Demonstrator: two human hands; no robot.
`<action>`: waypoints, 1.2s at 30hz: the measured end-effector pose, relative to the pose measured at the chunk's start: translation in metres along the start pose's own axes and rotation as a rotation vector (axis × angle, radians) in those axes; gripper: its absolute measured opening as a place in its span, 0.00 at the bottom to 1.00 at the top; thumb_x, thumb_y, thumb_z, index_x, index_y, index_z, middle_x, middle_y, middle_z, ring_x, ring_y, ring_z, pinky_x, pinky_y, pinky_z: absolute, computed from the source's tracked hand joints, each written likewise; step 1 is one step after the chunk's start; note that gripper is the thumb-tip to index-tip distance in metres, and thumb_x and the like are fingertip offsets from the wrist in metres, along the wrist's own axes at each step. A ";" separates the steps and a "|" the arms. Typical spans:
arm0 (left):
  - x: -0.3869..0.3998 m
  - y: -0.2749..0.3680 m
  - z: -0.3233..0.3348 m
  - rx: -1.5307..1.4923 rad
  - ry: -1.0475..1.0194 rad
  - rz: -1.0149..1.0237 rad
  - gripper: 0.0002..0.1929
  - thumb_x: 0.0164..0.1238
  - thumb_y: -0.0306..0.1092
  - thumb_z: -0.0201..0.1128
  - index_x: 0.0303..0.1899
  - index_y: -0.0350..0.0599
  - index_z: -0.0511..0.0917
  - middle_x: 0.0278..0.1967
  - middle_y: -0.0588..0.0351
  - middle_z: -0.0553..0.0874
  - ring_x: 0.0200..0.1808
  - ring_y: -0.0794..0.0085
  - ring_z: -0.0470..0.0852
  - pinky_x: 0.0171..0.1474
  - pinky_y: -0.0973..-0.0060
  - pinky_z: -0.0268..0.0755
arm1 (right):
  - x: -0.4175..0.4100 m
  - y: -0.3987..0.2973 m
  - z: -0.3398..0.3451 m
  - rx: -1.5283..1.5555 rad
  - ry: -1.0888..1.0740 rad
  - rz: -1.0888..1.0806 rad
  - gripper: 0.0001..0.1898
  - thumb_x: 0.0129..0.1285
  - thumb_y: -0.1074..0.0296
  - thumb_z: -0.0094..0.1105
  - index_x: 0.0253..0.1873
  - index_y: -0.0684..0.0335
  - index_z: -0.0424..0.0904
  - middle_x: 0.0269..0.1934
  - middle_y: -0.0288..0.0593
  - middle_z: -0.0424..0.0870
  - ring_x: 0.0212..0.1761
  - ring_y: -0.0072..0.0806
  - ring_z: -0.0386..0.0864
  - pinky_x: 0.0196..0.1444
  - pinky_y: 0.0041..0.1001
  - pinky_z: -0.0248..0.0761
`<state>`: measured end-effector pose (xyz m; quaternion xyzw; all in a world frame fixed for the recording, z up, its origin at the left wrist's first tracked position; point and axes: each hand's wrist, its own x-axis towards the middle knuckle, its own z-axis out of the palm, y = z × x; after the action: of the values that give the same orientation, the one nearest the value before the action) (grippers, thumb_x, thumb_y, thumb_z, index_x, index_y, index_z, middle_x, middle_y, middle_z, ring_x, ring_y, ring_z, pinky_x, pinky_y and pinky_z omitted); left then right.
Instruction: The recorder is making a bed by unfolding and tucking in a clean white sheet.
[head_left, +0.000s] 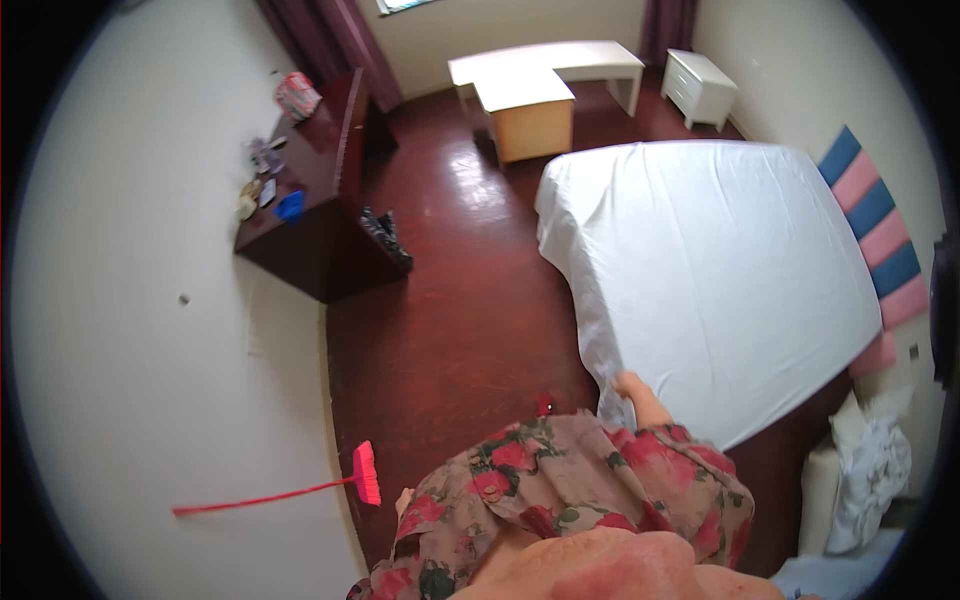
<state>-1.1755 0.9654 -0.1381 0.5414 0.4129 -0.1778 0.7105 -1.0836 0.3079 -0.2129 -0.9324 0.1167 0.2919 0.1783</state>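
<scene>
My right hand (628, 385) is held out at the near left edge of a bed covered by a white sheet (705, 277). Something pale and blurred lies at its fingertips; whether that is a fold of the sheet or a separate thing I cannot tell. Of my left hand (405, 499) only a small part shows beside the floral shirt, low at my side, its fingers mostly hidden. Nearest to it is a broom (366, 472) with pink bristles, leaning head-up on the wall by its red handle (262, 500).
A dark wooden desk (322, 165) along the left wall bears a striped bag (298, 97), a blue item (289, 206) and small things. Beyond the bed stand a white L-shaped desk (525, 82) and a white nightstand (697, 86). White bedding (874, 472) is piled at right.
</scene>
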 end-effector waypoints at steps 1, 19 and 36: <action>0.004 0.010 -0.001 0.025 -0.002 -0.018 0.28 0.74 0.48 0.47 0.63 0.32 0.60 0.56 0.39 0.75 0.51 0.48 0.80 0.50 0.56 0.76 | 0.019 -0.012 -0.015 0.041 0.082 -0.026 0.24 0.63 0.53 0.42 0.29 0.68 0.82 0.27 0.55 0.83 0.34 0.50 0.82 0.44 0.43 0.75; 0.324 0.326 0.181 0.155 -0.305 -0.076 0.27 0.75 0.48 0.45 0.62 0.33 0.63 0.57 0.40 0.75 0.54 0.51 0.79 0.55 0.55 0.73 | 0.159 -0.148 -0.173 0.402 0.377 0.269 0.18 0.60 0.57 0.48 0.44 0.65 0.82 0.45 0.57 0.82 0.50 0.50 0.78 0.54 0.41 0.70; 0.405 0.500 0.533 0.644 -0.587 -0.016 0.22 0.74 0.49 0.48 0.58 0.44 0.68 0.52 0.49 0.80 0.47 0.58 0.82 0.47 0.60 0.75 | 0.196 -0.134 -0.161 0.798 0.162 0.883 0.17 0.66 0.60 0.47 0.43 0.68 0.80 0.30 0.51 0.85 0.26 0.36 0.83 0.38 0.36 0.77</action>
<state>-0.3741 0.7315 -0.1041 0.6587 0.1209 -0.4493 0.5913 -0.8022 0.3428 -0.1695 -0.6763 0.6068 0.2000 0.3668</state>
